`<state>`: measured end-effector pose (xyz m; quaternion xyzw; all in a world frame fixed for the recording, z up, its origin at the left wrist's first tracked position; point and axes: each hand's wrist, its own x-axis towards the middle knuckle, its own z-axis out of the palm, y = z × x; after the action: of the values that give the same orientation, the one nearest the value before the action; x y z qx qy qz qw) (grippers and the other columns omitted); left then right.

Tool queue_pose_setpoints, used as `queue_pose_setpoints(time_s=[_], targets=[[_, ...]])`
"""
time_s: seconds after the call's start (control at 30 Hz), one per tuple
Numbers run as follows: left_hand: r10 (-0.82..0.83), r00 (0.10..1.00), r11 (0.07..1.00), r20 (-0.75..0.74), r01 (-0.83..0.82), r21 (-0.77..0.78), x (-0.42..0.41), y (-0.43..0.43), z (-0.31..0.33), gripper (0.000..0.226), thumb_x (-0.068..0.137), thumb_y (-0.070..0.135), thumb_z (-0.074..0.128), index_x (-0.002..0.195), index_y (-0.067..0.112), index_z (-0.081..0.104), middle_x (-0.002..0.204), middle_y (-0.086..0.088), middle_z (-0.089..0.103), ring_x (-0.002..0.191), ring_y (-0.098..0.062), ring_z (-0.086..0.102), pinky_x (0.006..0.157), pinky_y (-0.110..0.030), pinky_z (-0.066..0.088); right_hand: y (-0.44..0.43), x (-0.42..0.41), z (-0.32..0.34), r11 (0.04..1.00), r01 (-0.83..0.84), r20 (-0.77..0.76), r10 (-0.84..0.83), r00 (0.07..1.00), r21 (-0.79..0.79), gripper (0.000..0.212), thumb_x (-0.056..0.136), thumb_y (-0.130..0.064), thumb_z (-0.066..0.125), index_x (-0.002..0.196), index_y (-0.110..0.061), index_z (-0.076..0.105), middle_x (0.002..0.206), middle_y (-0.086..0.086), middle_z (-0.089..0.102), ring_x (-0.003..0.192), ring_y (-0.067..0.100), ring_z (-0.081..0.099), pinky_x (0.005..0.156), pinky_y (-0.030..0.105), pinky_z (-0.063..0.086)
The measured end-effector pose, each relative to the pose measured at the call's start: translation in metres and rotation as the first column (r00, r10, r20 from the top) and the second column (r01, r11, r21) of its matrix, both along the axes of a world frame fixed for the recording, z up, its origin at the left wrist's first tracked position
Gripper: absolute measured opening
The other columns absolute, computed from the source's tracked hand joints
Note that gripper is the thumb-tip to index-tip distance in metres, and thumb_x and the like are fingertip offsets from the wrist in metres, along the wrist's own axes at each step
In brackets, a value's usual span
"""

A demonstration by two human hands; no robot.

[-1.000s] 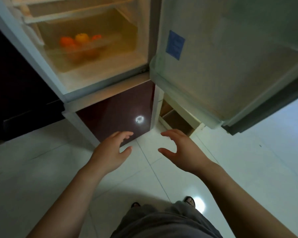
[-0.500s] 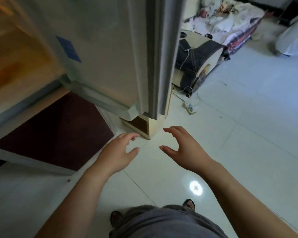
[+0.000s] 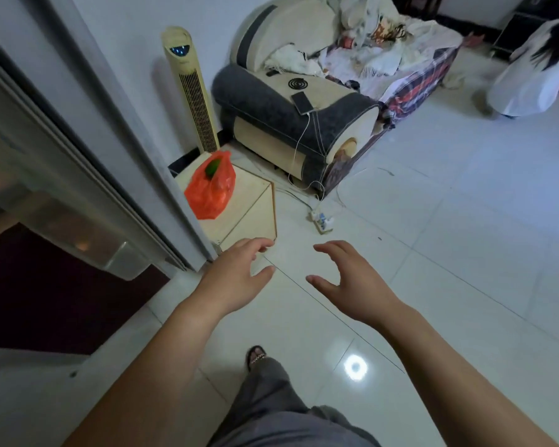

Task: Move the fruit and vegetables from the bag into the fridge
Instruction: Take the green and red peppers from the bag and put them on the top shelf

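Note:
An orange plastic bag (image 3: 211, 188) stands on a low cream cabinet (image 3: 252, 201) just past the edge of the open fridge door (image 3: 88, 130). Something green (image 3: 214, 166) shows at the bag's open top. My left hand (image 3: 236, 272) hovers over the floor below the cabinet's near corner, fingers loosely spread, holding nothing. My right hand (image 3: 352, 279) hangs beside it to the right, also relaxed and empty. The fridge's inside is out of view.
A tall cream tower fan (image 3: 192, 91) stands behind the cabinet. A grey and cream sofa (image 3: 304, 114) with a phone on its arm fills the back. A power strip (image 3: 321, 221) and cables lie on the white tile floor. A person in white crouches at far right (image 3: 536, 69).
The view has swung right, away from the fridge shelves with the oranges, bringing the orange bag and cabinet into sight. Both hands stay empty and in the same pose.

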<state>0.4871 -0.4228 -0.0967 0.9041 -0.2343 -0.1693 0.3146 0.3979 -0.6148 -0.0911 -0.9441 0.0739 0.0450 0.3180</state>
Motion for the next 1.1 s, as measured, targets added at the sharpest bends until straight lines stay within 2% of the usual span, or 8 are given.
queue_pose_setpoints(time_s=[0.27,0.47,0.63,0.73,0.83,0.9,1.03,1.1], targets=[[0.045,0.998,0.998,-0.043,-0.047,-0.043,0.097,-0.074,-0.035,0.042,0.089,0.029,0.058,0.130,0.027,0.048,0.125,0.007,0.051,0.107,-0.007,0.049,0.087,-0.022,0.039,-0.067,0.105,-0.017,0.997,-0.055,-0.057,0.052,0.997,-0.045,0.055,0.087,-0.043,0.057,0.136,-0.024,0.041,0.138,-0.007,0.040,0.119,0.010,0.045,0.093,0.022,0.037],[0.059,0.996,0.998,-0.072,-0.059,0.005,0.200,-0.145,-0.045,0.043,0.090,0.034,0.054,0.131,0.026,0.046,0.127,0.003,0.051,0.113,-0.013,0.050,0.088,-0.025,0.041,-0.128,0.195,-0.013,0.996,-0.025,-0.109,0.016,0.994,-0.082,0.054,0.087,-0.043,0.057,0.135,-0.023,0.041,0.138,-0.004,0.041,0.117,0.013,0.048,0.092,0.021,0.038],[0.150,0.986,0.988,-0.068,-0.148,0.037,0.265,-0.150,-0.041,0.044,0.091,0.036,0.052,0.132,0.025,0.046,0.133,0.000,0.050,0.119,-0.016,0.050,0.097,-0.031,0.043,-0.139,0.271,-0.014,0.995,-0.079,-0.094,0.073,0.993,-0.056,0.053,0.088,-0.041,0.057,0.134,-0.022,0.043,0.137,-0.003,0.043,0.115,0.013,0.049,0.092,0.021,0.037],[0.249,0.966,0.968,-0.065,-0.246,0.050,0.287,-0.133,-0.042,0.043,0.092,0.036,0.051,0.133,0.024,0.046,0.135,0.001,0.048,0.122,-0.015,0.047,0.097,-0.025,0.037,-0.128,0.315,-0.019,0.981,-0.195,-0.100,0.191,0.976,-0.027,0.053,0.088,-0.041,0.057,0.135,-0.021,0.043,0.138,-0.002,0.042,0.121,0.014,0.045,0.097,0.024,0.035],[0.378,0.922,0.926,-0.091,-0.374,0.056,0.309,-0.110,-0.048,0.043,0.090,0.037,0.053,0.131,0.024,0.048,0.136,0.000,0.048,0.124,-0.018,0.046,0.101,-0.033,0.040,-0.112,0.368,-0.025,0.945,-0.326,-0.108,0.323,0.940,-0.005,0.054,0.088,-0.041,0.058,0.135,-0.020,0.042,0.137,-0.001,0.043,0.119,0.015,0.047,0.096,0.023,0.036],[0.460,0.884,0.887,-0.085,-0.455,0.077,0.322,-0.093,-0.055,0.043,0.087,0.039,0.055,0.128,0.023,0.050,0.133,0.000,0.051,0.121,-0.018,0.049,0.099,-0.036,0.043,-0.101,0.405,-0.030,0.911,-0.412,-0.110,0.411,0.905,0.011,0.055,0.087,-0.041,0.059,0.134,-0.019,0.043,0.136,-0.001,0.043,0.114,0.014,0.050,0.094,0.022,0.037],[0.643,0.758,0.766,-0.110,-0.634,0.107,0.349,-0.066,-0.070,0.045,0.083,0.036,0.061,0.123,0.017,0.056,0.123,-0.006,0.057,0.112,-0.022,0.056,0.094,-0.034,0.045,-0.081,0.479,-0.043,0.827,-0.560,-0.125,0.561,0.818,0.052,0.053,0.086,-0.038,0.060,0.134,-0.019,0.044,0.134,-0.001,0.044,0.113,0.013,0.051,0.090,0.016,0.033],[0.714,0.692,0.699,-0.106,-0.696,0.164,0.367,-0.056,-0.078,0.043,0.085,0.032,0.061,0.124,0.017,0.055,0.125,-0.006,0.056,0.113,-0.022,0.055,0.095,-0.031,0.043,-0.075,0.517,-0.052,0.764,-0.643,-0.130,0.643,0.755,0.046,0.052,0.086,-0.037,0.061,0.133,-0.020,0.044,0.134,0.000,0.045,0.117,0.013,0.048,0.088,0.013,0.029]])
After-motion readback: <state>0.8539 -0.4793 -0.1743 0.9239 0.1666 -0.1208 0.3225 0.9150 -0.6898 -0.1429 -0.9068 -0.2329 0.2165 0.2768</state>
